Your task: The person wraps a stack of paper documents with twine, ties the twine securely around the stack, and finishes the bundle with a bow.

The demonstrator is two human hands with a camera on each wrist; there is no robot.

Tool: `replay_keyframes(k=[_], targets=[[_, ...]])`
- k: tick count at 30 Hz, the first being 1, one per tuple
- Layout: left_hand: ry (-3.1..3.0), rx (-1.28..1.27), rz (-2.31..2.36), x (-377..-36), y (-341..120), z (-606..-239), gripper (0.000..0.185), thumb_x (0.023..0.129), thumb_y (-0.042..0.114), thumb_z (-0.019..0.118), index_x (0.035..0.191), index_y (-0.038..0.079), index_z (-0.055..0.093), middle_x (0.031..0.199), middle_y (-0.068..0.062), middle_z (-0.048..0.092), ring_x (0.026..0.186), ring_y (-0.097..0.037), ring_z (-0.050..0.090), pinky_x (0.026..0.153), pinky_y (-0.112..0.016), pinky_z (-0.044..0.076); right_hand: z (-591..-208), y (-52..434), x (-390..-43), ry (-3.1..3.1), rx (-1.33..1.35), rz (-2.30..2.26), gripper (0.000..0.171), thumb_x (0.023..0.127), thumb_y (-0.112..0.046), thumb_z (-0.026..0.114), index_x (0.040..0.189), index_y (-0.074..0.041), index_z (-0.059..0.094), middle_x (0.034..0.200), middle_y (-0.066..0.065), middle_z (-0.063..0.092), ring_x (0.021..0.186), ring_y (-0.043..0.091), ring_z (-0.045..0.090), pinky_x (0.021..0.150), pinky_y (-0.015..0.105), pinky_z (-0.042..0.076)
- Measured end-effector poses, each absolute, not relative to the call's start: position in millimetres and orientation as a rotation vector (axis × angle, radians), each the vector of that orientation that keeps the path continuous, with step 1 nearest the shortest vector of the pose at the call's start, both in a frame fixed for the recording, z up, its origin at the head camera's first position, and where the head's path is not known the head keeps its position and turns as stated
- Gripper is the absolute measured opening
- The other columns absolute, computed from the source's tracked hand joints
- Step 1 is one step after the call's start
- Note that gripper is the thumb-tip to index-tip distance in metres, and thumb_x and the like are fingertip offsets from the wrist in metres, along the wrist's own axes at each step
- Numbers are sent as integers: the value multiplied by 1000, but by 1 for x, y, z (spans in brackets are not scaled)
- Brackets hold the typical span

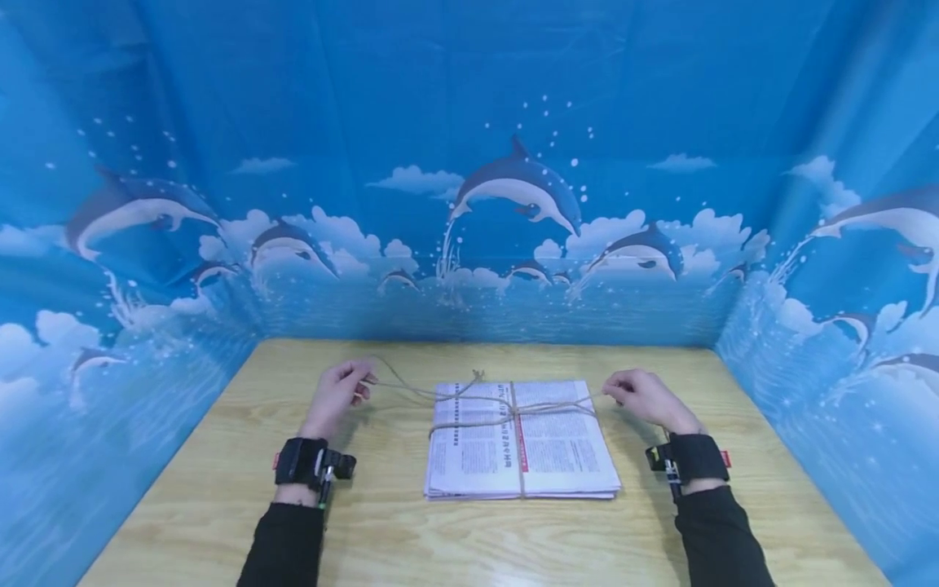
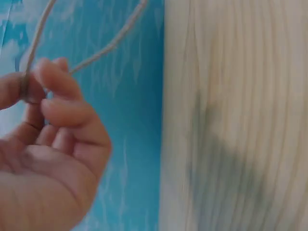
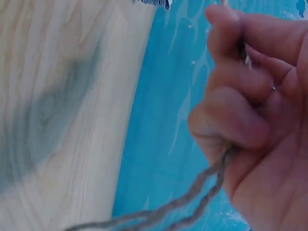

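A pale wood-grain table [image 1: 389, 538] stands against a blue dolphin-printed backdrop [image 1: 352, 90], which rises behind it and along both sides. A stack of newspapers [image 1: 469, 469] lies flat on the table, midway between the two hands and apart from both. Twine [image 1: 516, 412] passes over the stack in two directions, crossing at its upper middle; one loose end with a frayed tip lies at the far edge, and slack strands spread over the print to either side, partly covering it. A black strap with a small device [image 1: 302, 462] is fitted to the left wrist, a similar strapped device [image 1: 697, 458] to the right; both forearms are in black sleeves [image 1: 282, 546]. The left hand [image 1: 339, 395], held left of the stack, pinches a strand between thumb and fingertips, with a second strand leaving the same grip. The right hand [image 1: 649, 398], just beyond the stack's right edge, grips twine between thumb and forefinger, its other fingers curled; further strands trail from beneath them in the right wrist view.
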State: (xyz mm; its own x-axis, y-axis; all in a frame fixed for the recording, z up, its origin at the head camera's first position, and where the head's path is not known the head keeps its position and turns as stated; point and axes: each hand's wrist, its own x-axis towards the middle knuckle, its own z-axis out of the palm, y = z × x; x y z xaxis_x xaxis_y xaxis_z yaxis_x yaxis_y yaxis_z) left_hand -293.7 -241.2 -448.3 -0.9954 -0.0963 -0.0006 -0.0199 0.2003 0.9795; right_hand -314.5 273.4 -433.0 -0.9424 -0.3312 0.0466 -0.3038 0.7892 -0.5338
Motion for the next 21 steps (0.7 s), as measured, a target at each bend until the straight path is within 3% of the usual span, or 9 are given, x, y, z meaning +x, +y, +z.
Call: replay_keyframes(k=[2, 5, 7, 9, 11, 14, 17, 19, 21], targets=[[-2473, 141, -1839, -292, -253, -449, 38, 103, 30, 50, 118, -3, 62, 92, -6, 66, 75, -17, 61, 64, -28, 50, -433, 274, -314, 2919, -522, -856, 28, 101, -26, 55, 108, -4, 71, 97, 10, 71, 79, 14, 60, 69, 32, 48], [-2673, 201, -1586, -289, -266, -453, 39, 104, 29, 47, 111, -5, 66, 86, -9, 65, 70, -18, 56, 61, -31, 46, -434, 276, -314, 2907, -565, -861, 28, 98, -29, 59, 106, -7, 74, 97, 7, 72, 81, 14, 61, 72, 32, 48], [-2814, 214, -1377, -287, -271, -458, 37, 102, 29, 49, 89, 0, 68, 70, -5, 58, 61, -16, 49, 54, -30, 41, -435, 276, -314, 2892, -588, -860, 24, 97, -28, 62, 101, -8, 75, 95, 6, 73, 81, 13, 62, 72, 32, 49], [-2932, 241, -1169, -285, -271, -462, 39, 99, 30, 53, 68, 7, 59, 59, 1, 48, 54, -14, 40, 50, -29, 34, -436, 276, -315, 2864, -625, -860, 19, 96, -22, 63, 97, -7, 75, 91, 7, 72, 78, 13, 61, 70, 30, 48], [-3000, 250, -1008, -283, -268, -465, 37, 94, 28, 58, 63, 10, 52, 56, 0, 43, 52, -17, 41, 48, -31, 34, -438, 274, -314, 2821, -634, -866, 17, 95, -17, 63, 95, -4, 73, 86, 8, 71, 75, 13, 60, 67, 28, 48], [-3049, 236, -797, -280, -259, -463, 25, 89, 23, 64, 83, -1, 59, 72, -16, 59, 66, -30, 58, 57, -41, 47, -439, 269, -312, 2740, -598, -912, 15, 96, -14, 61, 98, -2, 70, 81, 10, 69, 70, 18, 60, 59, 26, 46], [-3021, 167, -663, -280, -244, -458, 39, 88, 21, 66, 114, -8, 58, 104, -29, 62, 91, -42, 63, 75, -53, 52, -438, 262, -310, 2687, -542, -942, 16, 96, -19, 63, 99, -5, 69, 77, 11, 67, 67, 22, 61, 54, 27, 45], [-2989, 58, -662, -281, -229, -454, 41, 90, 21, 66, 121, -5, 58, 111, -27, 63, 96, -41, 63, 81, -53, 51, -438, 257, -309, 2678, -537, -935, 16, 94, -23, 66, 97, -7, 68, 76, 9, 66, 65, 21, 59, 54, 27, 43], [-2975, -81, -755, -282, -213, -452, 34, 91, 23, 66, 117, 1, 62, 104, -19, 66, 89, -33, 64, 76, -48, 53, -438, 251, -309, 2673, -564, -923, 16, 92, -24, 69, 94, -9, 67, 77, 6, 66, 65, 18, 58, 54, 26, 44]])
